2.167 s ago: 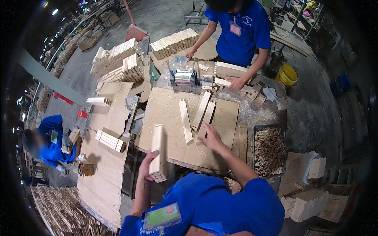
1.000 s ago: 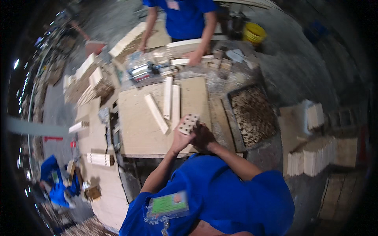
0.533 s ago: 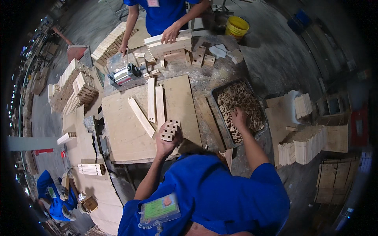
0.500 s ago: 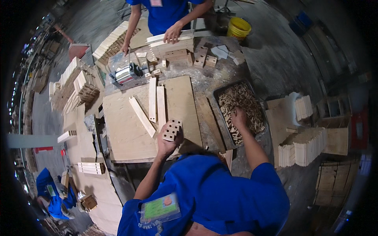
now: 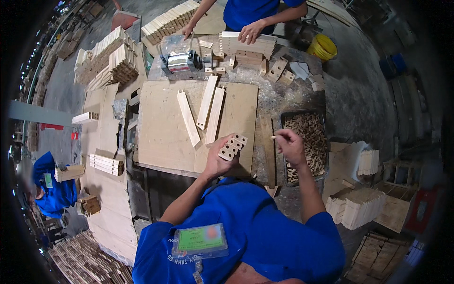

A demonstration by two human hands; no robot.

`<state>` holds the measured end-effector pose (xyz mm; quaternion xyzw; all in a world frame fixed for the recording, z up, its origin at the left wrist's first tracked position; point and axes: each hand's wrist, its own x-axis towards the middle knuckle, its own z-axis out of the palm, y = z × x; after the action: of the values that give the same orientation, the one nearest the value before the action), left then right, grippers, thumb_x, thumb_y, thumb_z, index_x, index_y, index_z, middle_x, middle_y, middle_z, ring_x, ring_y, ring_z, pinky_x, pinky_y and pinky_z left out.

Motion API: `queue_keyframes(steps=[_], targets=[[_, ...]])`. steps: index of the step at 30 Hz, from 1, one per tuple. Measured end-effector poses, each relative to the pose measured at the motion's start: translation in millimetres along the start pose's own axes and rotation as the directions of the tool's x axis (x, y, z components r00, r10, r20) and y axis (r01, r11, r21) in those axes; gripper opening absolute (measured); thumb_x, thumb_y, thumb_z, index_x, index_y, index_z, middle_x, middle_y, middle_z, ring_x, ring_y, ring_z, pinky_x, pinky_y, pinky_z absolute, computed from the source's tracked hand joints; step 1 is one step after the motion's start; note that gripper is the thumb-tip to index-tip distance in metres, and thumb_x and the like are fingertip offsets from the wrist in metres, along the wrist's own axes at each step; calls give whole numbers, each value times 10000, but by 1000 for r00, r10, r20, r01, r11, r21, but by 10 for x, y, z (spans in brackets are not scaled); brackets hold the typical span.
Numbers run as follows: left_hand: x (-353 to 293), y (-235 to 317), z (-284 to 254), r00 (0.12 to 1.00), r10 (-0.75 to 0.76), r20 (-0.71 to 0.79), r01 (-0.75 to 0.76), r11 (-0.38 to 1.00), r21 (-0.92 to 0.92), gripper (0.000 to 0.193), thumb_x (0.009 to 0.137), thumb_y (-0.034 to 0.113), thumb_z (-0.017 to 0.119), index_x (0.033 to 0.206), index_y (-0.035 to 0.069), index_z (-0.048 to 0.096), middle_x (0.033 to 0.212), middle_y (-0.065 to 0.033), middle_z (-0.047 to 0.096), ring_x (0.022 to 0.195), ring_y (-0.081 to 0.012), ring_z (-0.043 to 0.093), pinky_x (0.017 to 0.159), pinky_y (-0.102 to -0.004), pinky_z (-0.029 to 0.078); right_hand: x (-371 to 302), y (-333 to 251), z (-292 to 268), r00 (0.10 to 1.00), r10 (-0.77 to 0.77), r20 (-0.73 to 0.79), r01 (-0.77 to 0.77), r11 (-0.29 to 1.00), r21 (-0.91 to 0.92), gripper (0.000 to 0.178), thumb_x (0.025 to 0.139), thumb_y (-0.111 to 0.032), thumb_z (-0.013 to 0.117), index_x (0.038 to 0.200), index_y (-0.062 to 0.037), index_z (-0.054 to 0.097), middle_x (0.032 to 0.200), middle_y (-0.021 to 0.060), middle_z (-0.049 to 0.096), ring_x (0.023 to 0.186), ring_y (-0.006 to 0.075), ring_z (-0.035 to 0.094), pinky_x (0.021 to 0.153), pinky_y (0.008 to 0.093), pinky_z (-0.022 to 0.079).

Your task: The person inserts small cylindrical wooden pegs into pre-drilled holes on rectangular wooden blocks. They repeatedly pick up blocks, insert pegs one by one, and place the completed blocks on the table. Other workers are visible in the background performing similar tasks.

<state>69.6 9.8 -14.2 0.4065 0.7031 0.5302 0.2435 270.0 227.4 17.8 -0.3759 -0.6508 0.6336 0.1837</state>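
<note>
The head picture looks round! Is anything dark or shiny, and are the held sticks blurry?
Head view, rim: black corners, straight edges bent, fisheye style; head view, middle: a shadow on the cardboard right of the left hand, whose sticks aren't blurry: their holes show clearly; head view, top: a gleam on the metal cylinder.

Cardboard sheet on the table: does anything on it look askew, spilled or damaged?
The leftmost wooden strip lies askew: it slants the opposite way from the other two strips, which are nearly parallel. No spill or clear damage shows on the cardboard sheet.
</note>
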Motion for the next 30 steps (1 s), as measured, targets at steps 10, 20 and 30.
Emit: queue_keyframes(steps=[10, 20, 30], targets=[[28, 60, 88, 1000, 12, 19, -10, 997, -73, 654, 791, 93, 825, 1416, 33, 642, 1253, -159, 720, 1153, -283, 720, 1007, -365, 561, 165, -763, 684, 765, -519, 382, 642, 668, -377, 87, 985, -70, 722, 1027, 6, 719, 893, 175, 695, 819, 356, 712, 721, 427, 550], [-25, 61, 142, 995, 94, -21, -95, 994, -61, 698, 734, 129, 840, 1402, 67, 650, 1276, -190, 711, 1162, -399, 680, 1017, -463, 547, 148, -852, 661, 701, -464, 541, 702, 580, -413, 105, 1007, -117, 689, 1027, -13, 684, 916, 197, 681, 851, 419, 696, 757, 494, 559], [102, 106, 183, 999, 36, -3, -36, 998, 55, 687, 748, 127, 834, 1412, 94, 660, 1258, -180, 723, 1139, -382, 707, 986, -456, 565, 210, -680, 686, 801, -439, 406, 594, 663, -455, 121, 1004, -135, 702, 1060, -28, 704, 949, 194, 729, 865, 383, 736, 769, 445, 582]])
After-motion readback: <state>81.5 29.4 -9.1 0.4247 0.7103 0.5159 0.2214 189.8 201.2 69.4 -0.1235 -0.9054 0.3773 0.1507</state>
